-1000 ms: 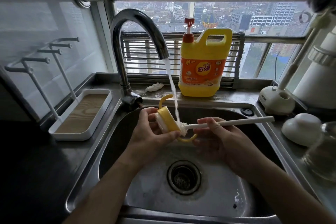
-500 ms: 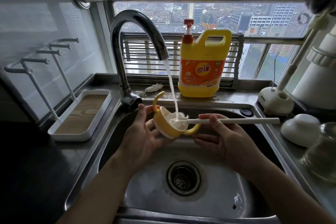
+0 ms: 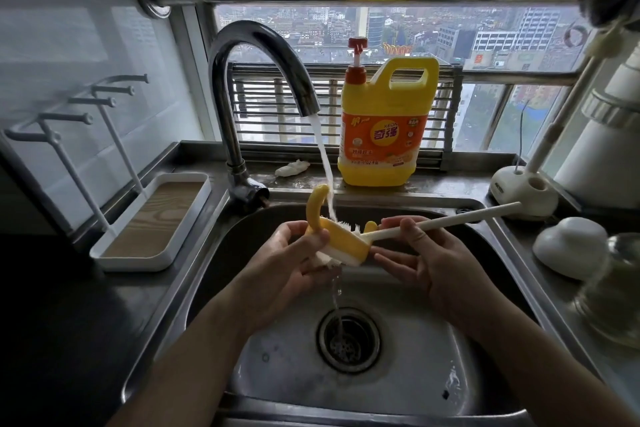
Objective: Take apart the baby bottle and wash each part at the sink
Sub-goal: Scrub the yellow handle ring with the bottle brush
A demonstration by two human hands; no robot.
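Since half a second ago: yellow handled collar (image 3: 346, 243) has tipped from opening-up to nearly edge-on, and the bottle brush (image 3: 450, 221) handle, level before, now slants up toward the right of the frame. Bristles now poke out both above and below the collar.

Left hand (image 3: 287, 263), centre frame, grips the collar, thumb on top and fingers curled under it. Right hand (image 3: 426, 260), just right of centre, pinches the white brush handle between thumb and forefinger; other fingers hang loose below. Collar sits over the sink (image 3: 415, 378), above the drain (image 3: 348, 340).

Water stream (image 3: 323, 156) from the faucet (image 3: 249, 55) hits the collar by one curved handle and drips off underneath toward the drain.

Yellow detergent jug (image 3: 381, 135) stands on the ledge, upper centre. White drying rack tray (image 3: 104, 255) at left. White dome lid (image 3: 568, 246) and glass jar (image 3: 613, 288) at right edge.
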